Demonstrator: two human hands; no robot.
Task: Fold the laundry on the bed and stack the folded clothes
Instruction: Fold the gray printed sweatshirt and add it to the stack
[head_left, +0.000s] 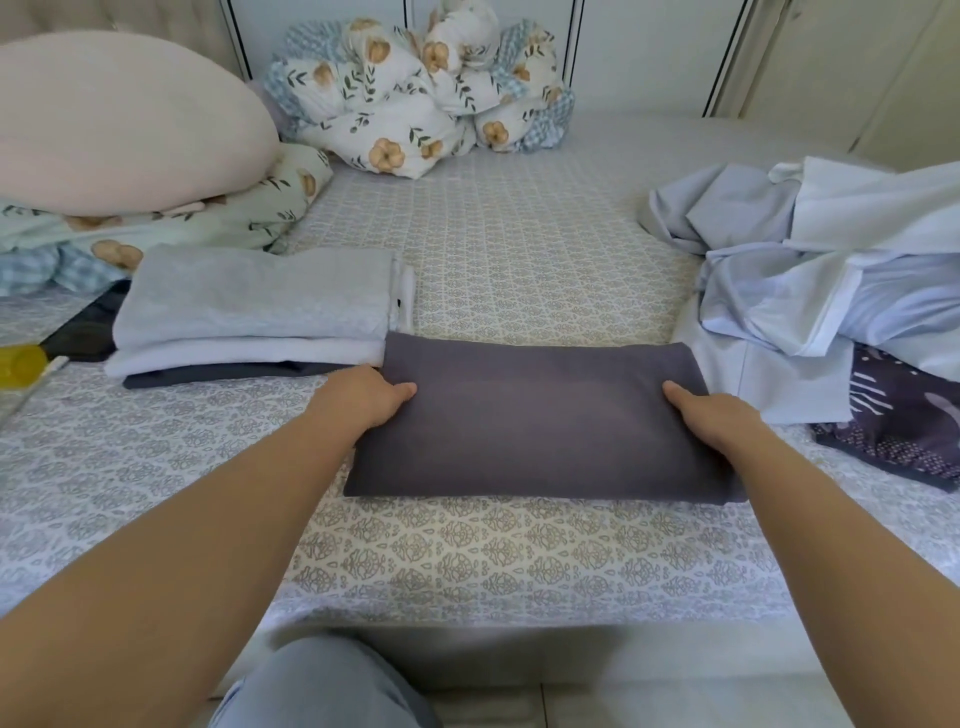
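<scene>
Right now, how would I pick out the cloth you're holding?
Start at the patterned bed sheet, near its front edge. Between the folded stack and the rumpled pale-blue pile lies a dark grey folded cloth rectangle, the only piece with a hand at each end.

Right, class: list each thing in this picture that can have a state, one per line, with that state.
dark grey garment: folded, flat on bed
left hand: grips its left end
right hand: grips its right end
stack of clothes: folded, piled
pale blue laundry: unfolded, heaped
floral duvet: bunched up
</scene>
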